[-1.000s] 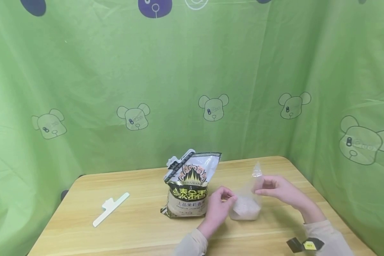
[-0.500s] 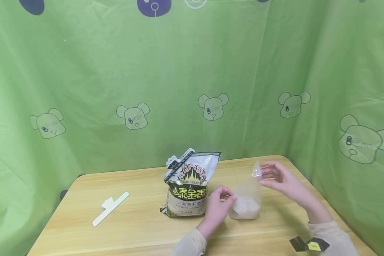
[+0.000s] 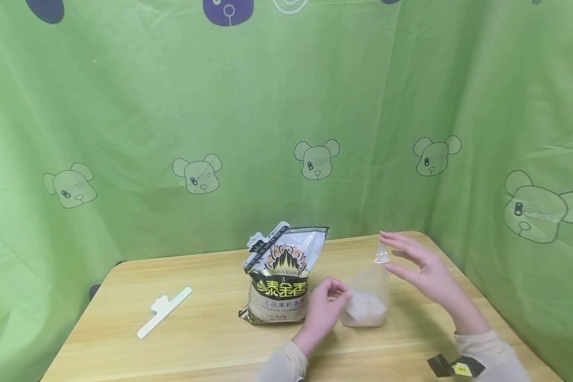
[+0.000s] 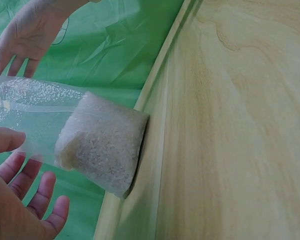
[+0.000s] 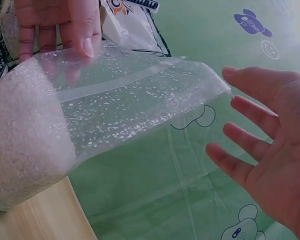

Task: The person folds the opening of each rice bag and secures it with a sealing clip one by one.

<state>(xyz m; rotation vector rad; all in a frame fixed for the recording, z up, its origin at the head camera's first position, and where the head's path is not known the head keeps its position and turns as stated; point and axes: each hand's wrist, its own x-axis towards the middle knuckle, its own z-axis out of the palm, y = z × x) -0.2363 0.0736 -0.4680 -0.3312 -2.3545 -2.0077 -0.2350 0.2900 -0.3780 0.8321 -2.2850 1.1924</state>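
A clear plastic bag of rice (image 3: 364,307) stands upright on the table, its upper part thin and see-through. My left hand (image 3: 323,307) pinches the bag's left edge between thumb and fingers; in the left wrist view its other fingers (image 4: 40,195) are spread. Beside the bag's peaked top is my right hand (image 3: 422,268), fingers apart and thumb separate. The right wrist view has that hand (image 5: 275,120) close to the bag's top corner, and I cannot tell whether it touches. Rice fills only the lower part of the bag (image 5: 30,135).
Left of the bag stands a printed jasmine rice package (image 3: 281,292), its top corner folded under a white and black clip (image 3: 267,246). A second, pale clip (image 3: 164,313) lies on the left of the wooden table (image 3: 210,345). Green curtains (image 3: 248,106) hang behind and beside it.
My right hand has let go of the bag's right edge, spread its fingers and risen to the bag's top. The left hand keeps its pinch in place.
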